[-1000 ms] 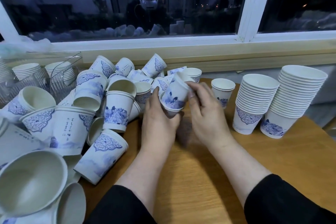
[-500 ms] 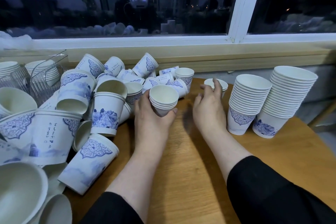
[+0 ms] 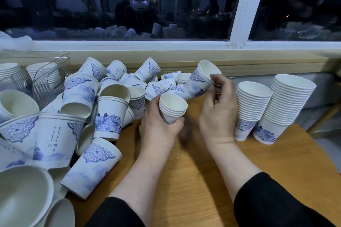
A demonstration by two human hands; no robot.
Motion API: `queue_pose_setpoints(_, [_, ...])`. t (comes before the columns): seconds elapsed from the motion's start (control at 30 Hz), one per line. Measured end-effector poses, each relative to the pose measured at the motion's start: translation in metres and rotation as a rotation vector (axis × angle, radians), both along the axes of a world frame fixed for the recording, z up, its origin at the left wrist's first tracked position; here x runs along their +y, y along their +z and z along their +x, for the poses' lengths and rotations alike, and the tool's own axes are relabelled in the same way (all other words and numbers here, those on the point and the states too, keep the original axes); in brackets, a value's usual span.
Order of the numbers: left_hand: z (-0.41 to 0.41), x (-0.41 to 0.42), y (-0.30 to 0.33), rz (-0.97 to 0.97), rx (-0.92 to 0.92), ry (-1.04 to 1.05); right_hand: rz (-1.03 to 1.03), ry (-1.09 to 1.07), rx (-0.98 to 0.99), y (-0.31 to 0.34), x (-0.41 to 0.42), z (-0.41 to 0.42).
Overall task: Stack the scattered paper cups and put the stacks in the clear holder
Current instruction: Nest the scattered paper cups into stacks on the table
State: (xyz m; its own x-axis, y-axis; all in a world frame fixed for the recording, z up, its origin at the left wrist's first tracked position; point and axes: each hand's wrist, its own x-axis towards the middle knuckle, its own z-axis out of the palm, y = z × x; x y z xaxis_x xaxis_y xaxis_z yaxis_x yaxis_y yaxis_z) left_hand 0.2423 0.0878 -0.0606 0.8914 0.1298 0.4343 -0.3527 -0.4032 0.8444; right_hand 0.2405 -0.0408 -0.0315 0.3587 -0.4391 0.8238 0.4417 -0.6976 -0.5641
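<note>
My left hand [image 3: 158, 127] grips a short stack of white paper cups [image 3: 172, 108], mouth up, just above the wooden table [image 3: 184, 171]. My right hand [image 3: 218, 108] pinches the rim of a single blue-patterned cup [image 3: 200, 81], lifted and tilted, above and right of that stack. Two tall finished stacks [image 3: 252, 108] [image 3: 284, 108] stand upright to the right of my right hand. A heap of scattered blue-and-white cups [image 3: 110, 101] covers the left half of the table. The clear holder [image 3: 46, 79] sits at the far left with stacks inside.
A window sill and dark window run behind the table. Large cups lie on their sides at the lower left [image 3: 92, 167]. Bare wood shows between and in front of my forearms. The table's right edge lies just past the tall stacks.
My right hand reached to a lone cup beside the tall stacks, took it by the rim and lifted it. My left hand kept holding the short stack, nearly still.
</note>
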Motion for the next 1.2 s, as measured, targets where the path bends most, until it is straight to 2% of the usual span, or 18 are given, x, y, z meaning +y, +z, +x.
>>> queue_pose_setpoints(0.07, [0.0,-0.001,-0.001,0.017,-0.015,-0.009,0.03,0.063,-0.042,0.007,0.006,-0.01])
queue_pose_setpoints(0.17, [0.001,-0.001,-0.001,0.005,-0.031,-0.013,-0.109,0.132,-0.048,0.008,0.008,-0.015])
queue_pose_setpoints(0.33, [0.003,0.0,-0.001,-0.06,-0.036,-0.07,-0.261,0.265,0.108,0.002,0.015,-0.011])
queue_pose_setpoints(0.4, [0.003,0.002,-0.001,-0.107,-0.016,-0.109,-0.143,0.284,0.188,0.004,0.019,-0.015])
queue_pose_setpoints(0.53, [0.004,0.001,0.0,-0.124,-0.016,-0.168,0.085,0.505,0.438,-0.002,0.02,-0.022])
queue_pose_setpoints(0.63, [-0.003,-0.004,0.004,-0.132,-0.027,-0.256,0.109,0.408,0.413,0.003,0.012,-0.033])
queue_pose_setpoints(0.77, [-0.022,-0.009,0.013,-0.216,-0.023,-0.423,-0.053,0.241,0.352,0.032,-0.005,-0.064])
queue_pose_setpoints(0.9, [-0.03,-0.012,0.017,-0.242,-0.05,-0.428,-0.113,0.126,0.261,0.09,-0.041,-0.096])
queue_pose_setpoints(1.03, [-0.029,-0.01,0.014,-0.226,-0.048,-0.406,-0.195,-0.082,0.38,0.145,-0.082,-0.106])
queue_pose_setpoints(1.2, [-0.029,-0.008,0.013,-0.161,-0.042,-0.402,-0.307,-0.182,0.54,0.151,-0.098,-0.095])
